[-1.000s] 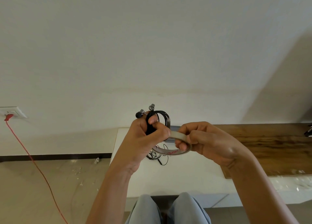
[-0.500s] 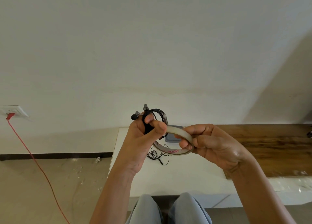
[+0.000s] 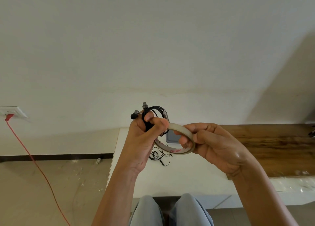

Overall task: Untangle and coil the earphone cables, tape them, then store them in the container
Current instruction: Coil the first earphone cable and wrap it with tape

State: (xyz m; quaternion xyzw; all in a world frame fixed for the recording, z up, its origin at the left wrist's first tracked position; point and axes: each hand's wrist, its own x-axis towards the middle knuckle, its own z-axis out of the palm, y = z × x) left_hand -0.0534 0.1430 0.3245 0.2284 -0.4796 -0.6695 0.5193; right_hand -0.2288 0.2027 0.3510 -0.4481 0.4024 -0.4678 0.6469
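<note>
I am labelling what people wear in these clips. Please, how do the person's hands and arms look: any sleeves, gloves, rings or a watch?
Both are bare. The left hand and right hand show no gloves and no visible rings. The left forearm and right forearm carry no sleeve, watch or band up to the picture's edge. Pale blue trousers cover the knees.

Partly hidden
Left hand (image 3: 143, 144) covers much of the coiled earphone (image 3: 156, 107); tape roll (image 3: 180, 128) and right hand (image 3: 219, 149) hide most of the grey container (image 3: 170, 138).
</note>
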